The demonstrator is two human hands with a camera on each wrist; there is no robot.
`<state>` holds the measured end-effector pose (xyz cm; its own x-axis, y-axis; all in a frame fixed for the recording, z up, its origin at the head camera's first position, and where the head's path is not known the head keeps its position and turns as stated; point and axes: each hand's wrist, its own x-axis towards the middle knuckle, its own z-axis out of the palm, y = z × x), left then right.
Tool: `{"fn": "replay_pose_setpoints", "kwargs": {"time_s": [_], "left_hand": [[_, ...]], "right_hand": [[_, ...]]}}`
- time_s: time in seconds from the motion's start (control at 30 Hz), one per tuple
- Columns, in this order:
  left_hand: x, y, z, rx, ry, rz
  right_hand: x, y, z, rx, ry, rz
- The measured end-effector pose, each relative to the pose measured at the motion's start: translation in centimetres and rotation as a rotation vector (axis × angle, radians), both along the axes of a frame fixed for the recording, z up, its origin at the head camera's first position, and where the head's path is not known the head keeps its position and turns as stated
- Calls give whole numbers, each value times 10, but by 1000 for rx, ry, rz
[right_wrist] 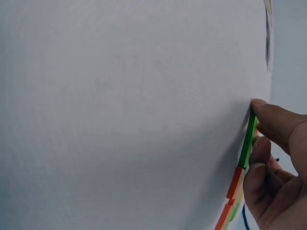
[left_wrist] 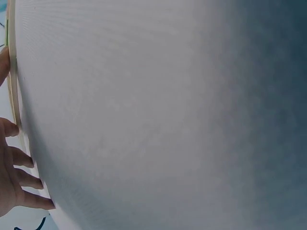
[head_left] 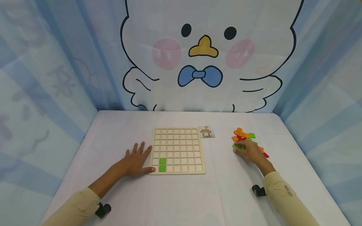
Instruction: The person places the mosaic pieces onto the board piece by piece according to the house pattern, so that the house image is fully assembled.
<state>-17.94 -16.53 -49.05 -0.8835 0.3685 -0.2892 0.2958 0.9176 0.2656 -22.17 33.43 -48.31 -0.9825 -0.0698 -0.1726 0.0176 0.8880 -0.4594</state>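
Note:
A wooden grid board (head_left: 181, 172) lies on the table, with two green square tiles (head_left: 162, 164) one above the other in its lower left cells. My left hand (head_left: 135, 164) rests at the board's left edge, fingers spread and thumb over the lower corner; the left wrist view shows its fingers (left_wrist: 29, 179) beside the board's rim. At the right, my right hand (head_left: 250, 152) reaches into a pile of coloured pieces. Its thumb and curled fingers pinch a green piece (right_wrist: 246, 139) low on the table. Part of the pile is hidden under this hand.
A small picture card (head_left: 206, 131) with a gridded coloured figure lies against the board's upper right side. Orange pieces (head_left: 239, 130), red pieces (head_left: 266, 155) and a green square (head_left: 252, 135) surround the right hand. A printed curtain (head_left: 203, 97) hangs behind the table.

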Motion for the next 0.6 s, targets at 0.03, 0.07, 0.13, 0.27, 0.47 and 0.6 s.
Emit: {"fn": "replay_pose_setpoints", "kwargs": {"time_s": [0.03,0.07,0.13,0.27,0.47,0.6], "left_hand": [[0,0,0,1,1,-2],[0,0,0,2,3,-3],[0,0,0,4,4,-4],[0,0,0,2,3,1],[0,1,1,-2,1,3],[0,1,1,-5,0,6]], "right_hand": [[0,0,0,2,2,2],[0,0,1,3,4,6],[0,-1,1,2,7,9],[-1,-2,1,-2,5,6],[-1,-2,1,-9,-4,-4],[-1,-3,0,-7,3,-5]]}}
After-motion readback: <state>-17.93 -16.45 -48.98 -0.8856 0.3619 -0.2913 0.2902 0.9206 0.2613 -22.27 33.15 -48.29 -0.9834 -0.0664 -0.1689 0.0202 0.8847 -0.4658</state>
